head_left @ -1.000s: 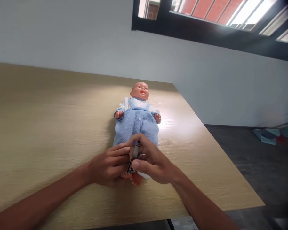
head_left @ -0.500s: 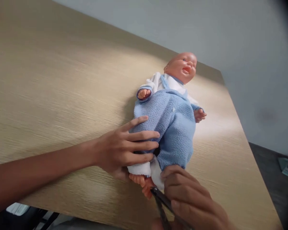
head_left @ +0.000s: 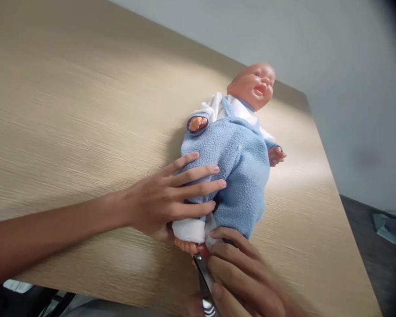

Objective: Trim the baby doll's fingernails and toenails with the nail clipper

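Observation:
A baby doll [head_left: 231, 158] in a blue fleece romper with white sleeves and cuffs lies face up on the table. My left hand [head_left: 171, 193] lies across one of its legs, fingers spread over the fabric and the thumb tucked at the leg's side by the white cuff. Closed around a dark metal nail clipper [head_left: 203, 275] is my right hand [head_left: 239, 270], beside the other cuff. The clipper's tip is at the doll's bare toes [head_left: 186, 246]; whether a toe is between its jaws is hidden. My right thumb is partly out of view at the bottom.
The wooden table [head_left: 69, 110] extends far to the left; its right edge slopes down past the doll. A pale wall [head_left: 350, 88] stands behind. On the dark floor at right are light greenish items [head_left: 389, 229]. Something white [head_left: 18, 286] shows below the table's front edge.
The clipper's two arms, spread apart before, are now pressed together. My right hand and the clipper have shifted slightly left and up at the toes. My left hand stays on the leg.

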Motion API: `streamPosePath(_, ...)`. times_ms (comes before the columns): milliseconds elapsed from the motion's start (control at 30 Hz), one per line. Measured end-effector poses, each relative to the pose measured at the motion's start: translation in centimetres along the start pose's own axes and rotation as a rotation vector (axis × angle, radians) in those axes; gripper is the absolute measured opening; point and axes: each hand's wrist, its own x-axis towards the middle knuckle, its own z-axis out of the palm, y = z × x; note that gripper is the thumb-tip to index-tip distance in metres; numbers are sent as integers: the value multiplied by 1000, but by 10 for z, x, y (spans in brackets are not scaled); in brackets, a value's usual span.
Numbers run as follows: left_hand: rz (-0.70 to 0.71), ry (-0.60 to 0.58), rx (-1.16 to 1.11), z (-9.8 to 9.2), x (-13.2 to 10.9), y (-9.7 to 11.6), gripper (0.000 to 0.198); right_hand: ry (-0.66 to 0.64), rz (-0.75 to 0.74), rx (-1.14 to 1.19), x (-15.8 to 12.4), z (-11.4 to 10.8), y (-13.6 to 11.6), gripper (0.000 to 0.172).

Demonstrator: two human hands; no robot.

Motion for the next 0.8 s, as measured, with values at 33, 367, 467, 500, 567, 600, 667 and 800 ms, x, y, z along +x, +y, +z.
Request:
streamPosePath(33, 0, 5, -2, 0, 0, 1, 57, 41, 67, 39, 0, 3, -4, 21)
streamPosePath(367, 19, -8, 20, 6, -2, 9, 42, 97, 21, 121, 7, 15, -4, 13)
streamPosePath(467, 19, -1, 26, 7, -3, 9, 40, 73, 100, 127, 4, 16, -4, 11)
streamPosePath(500, 18, 3, 25, 7, -3, 9, 40, 72, 110, 117, 3, 17, -4, 11)
streamPosePath(567, 14, 10, 24, 7, -3, 9, 39, 56, 85, 90, 2, 17, -5, 9)
streamPosePath(600, 12, 13, 22, 8, -3, 9, 39, 41, 78, 75, 2, 17, -5, 9)
streamPosePath(667, 7, 17, 18, 8, -3, 9, 40, 4, 46, 56, 2, 17, -5, 9)
streamPosePath(800, -1, 36, 16, 9, -2, 10, 41, -2, -41, -54, 4, 15, 0, 12)
